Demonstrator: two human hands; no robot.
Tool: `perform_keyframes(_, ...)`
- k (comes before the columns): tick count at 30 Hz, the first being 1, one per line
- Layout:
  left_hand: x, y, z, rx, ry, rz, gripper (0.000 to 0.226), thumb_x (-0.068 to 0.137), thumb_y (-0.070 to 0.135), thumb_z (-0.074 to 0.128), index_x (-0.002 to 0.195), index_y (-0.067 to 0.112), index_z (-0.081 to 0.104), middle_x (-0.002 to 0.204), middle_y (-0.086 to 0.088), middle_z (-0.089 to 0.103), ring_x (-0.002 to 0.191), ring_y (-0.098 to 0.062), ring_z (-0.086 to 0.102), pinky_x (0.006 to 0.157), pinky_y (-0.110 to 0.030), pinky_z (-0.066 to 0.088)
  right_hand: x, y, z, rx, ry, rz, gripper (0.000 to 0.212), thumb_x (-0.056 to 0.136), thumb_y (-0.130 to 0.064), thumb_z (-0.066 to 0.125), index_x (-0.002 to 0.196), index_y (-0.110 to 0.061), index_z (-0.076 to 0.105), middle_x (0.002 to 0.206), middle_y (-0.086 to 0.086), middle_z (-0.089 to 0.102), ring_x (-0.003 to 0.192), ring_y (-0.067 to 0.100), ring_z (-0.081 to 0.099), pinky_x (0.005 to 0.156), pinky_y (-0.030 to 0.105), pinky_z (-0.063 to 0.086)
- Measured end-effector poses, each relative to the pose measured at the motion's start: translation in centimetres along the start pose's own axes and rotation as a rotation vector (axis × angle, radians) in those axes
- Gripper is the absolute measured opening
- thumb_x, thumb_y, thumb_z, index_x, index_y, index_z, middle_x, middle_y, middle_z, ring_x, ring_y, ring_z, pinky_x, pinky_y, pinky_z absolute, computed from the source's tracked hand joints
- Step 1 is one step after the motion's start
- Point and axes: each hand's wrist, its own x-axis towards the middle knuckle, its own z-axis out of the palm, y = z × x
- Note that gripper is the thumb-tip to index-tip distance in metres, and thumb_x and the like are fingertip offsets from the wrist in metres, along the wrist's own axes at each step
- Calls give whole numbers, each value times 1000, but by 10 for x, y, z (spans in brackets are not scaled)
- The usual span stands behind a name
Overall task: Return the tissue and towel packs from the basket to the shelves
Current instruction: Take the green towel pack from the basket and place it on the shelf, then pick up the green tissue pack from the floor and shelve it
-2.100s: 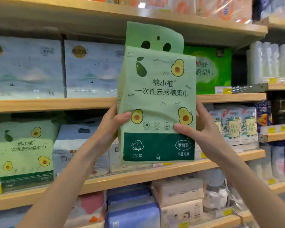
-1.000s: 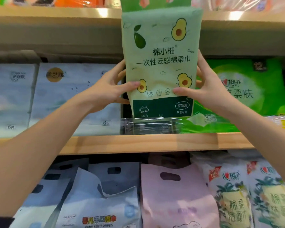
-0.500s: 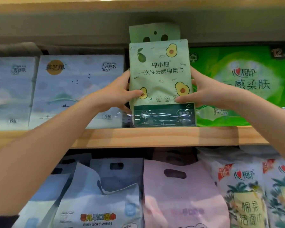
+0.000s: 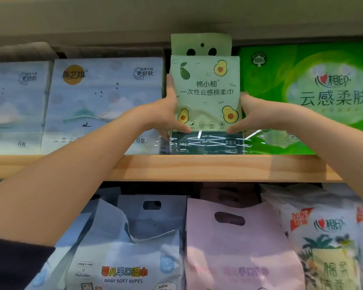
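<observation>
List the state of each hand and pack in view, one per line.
Left hand: gripping the left edge of the pale green avocado-print towel pack.
Right hand: gripping its right edge.
Avocado-print pack: upright, on the wooden shelf, behind a clear guard.
Bright green tissue pack: shelved to its right.
Pale blue tissue pack: shelved to its left.

Avocado pack [image 4: 205, 95]: one. Hands: two.

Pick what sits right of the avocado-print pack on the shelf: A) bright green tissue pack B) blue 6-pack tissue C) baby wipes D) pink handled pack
A: the avocado-print pack, gripped by the left hand and right hand, stands between the blue 6-pack tissue on its left and the bright green tissue pack on its right.
</observation>
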Motion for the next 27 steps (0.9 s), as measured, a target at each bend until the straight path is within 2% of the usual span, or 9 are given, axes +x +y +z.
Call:
perform_keyframes(4,6,-3,2,-1,-20,-54,122,81,24,69,132,27,-42,150,-12,34,91,-24,59,51,-18,52,2,1,2,-63,15,0,81,76,-19,70,140,-13,20,136,9,45,97,22,50,66,23,47)
perform_keyframes(7,8,-4,2,14,-12,-66,122,81,25,70,133,26,-40,150,-14,34,80,-20,59,52,-17,51,4,3,2,-66,16,6,83,75,-17,72,140,-14,20,136,10,46,100,24,52,67,26,48)
perform_keyframes(12,11,-5,3,30,-12,-79,123,80,26,70,133,27,-41,148,-17,35,75,-19,58,61,-23,51,5,3,2,-132,27,13,92,72,-20,75,142,-15,16,137,11,46,116,31,51,92,40,48)
perform_keyframes(15,11,-7,2,29,-15,-89,123,80,26,71,134,30,-39,148,-16,36,80,-22,62,69,-30,55,2,1,0,-99,20,-7,86,73,-14,74,141,-15,21,133,9,49,111,30,55,88,41,52)
perform_keyframes(17,10,-10,0,1,-19,-91,122,78,23,72,138,33,-34,146,-13,39,93,-26,65,80,-39,56,0,-1,0,-105,29,-18,79,74,-12,72,138,-13,26,132,10,49,107,30,57,86,42,53)
perform_keyframes(20,5,-8,-7,-88,-3,-73,112,78,14,72,145,34,-15,137,-6,47,107,-27,60,81,-43,57,-5,-5,0,-98,42,-23,71,77,-13,70,135,-10,30,130,13,49,99,31,61,78,44,57)
perform_keyframes(22,0,-6,-12,-102,25,-45,103,79,12,71,147,31,-4,127,-2,53,109,-24,57,82,-45,56,-6,-7,-2,-99,55,-19,67,78,-15,69,133,-10,33,130,13,49,98,30,60,76,42,57)
perform_keyframes(24,-5,-5,-17,-20,95,-14,96,80,15,70,148,26,3,114,-2,56,102,-24,57,84,-41,53,-7,-10,-3,-85,88,-20,59,80,-19,67,131,-12,39,126,12,51,90,28,60,63,33,56)
perform_keyframes(27,-14,-8,-21,101,228,21,82,83,16,67,147,18,15,122,-12,55,108,-29,57,87,-33,44,-11,-13,-5,-95,202,-24,54,81,-26,66,128,-11,45,124,15,55,92,30,57,73,33,48)
